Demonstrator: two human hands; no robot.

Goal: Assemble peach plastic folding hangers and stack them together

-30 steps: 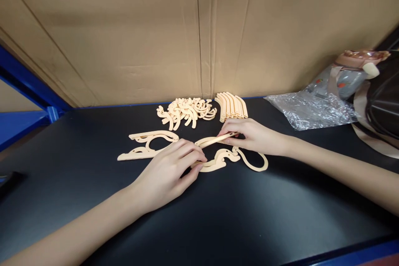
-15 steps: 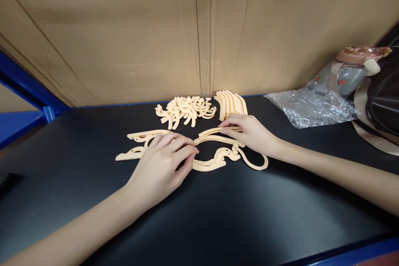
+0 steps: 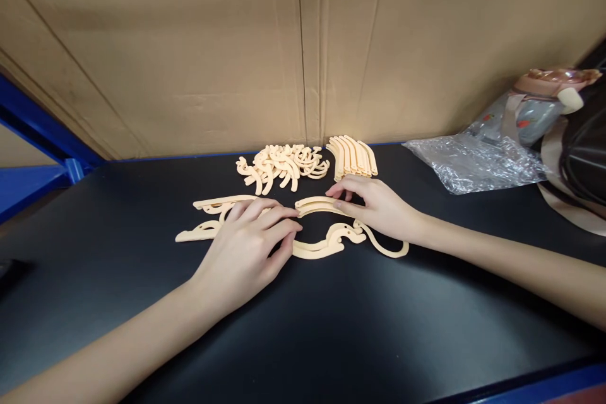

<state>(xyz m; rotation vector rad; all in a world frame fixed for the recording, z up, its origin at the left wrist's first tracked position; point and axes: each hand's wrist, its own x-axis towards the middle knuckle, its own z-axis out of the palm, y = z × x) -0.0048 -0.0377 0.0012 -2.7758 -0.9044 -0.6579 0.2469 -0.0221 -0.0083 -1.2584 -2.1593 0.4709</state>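
In the head view, the black bench point(image 3: 303, 334) backs onto brown cardboard point(image 3: 199, 50) along its far edge, and a blue frame point(image 3: 33, 123) rises by its far left corner. Near the middle of the bench, the right hand point(image 3: 379, 205) is palm down over the right part of two curved strips point(image 3: 315, 203), which lie side by side, bowed toward the far edge; its thumb overlaps them with the fingertips just beyond, a narrow grip, though I cannot tell whether it pinches a strip. The left hand point(image 3: 258, 237) arches over other cream pieces, its thumb and forefinger tips close together; what it may hold underneath is hidden. From beneath it, outlying cream parts point(image 3: 196, 235) stick out toward the left edge. A wavy piece point(image 3: 326, 245) lies on the near side of the strips, with a thin hook point(image 3: 389, 254) just beside its right end; I cannot tell whether they join. Near the far edge are a jumbled pile point(image 3: 284, 167) of small curved pieces and, to its right, a neat row point(image 3: 353, 154) of strips. Toward the far right corner are a crumpled clear plastic bag point(image 3: 478, 161) and a bottle point(image 3: 540, 117).
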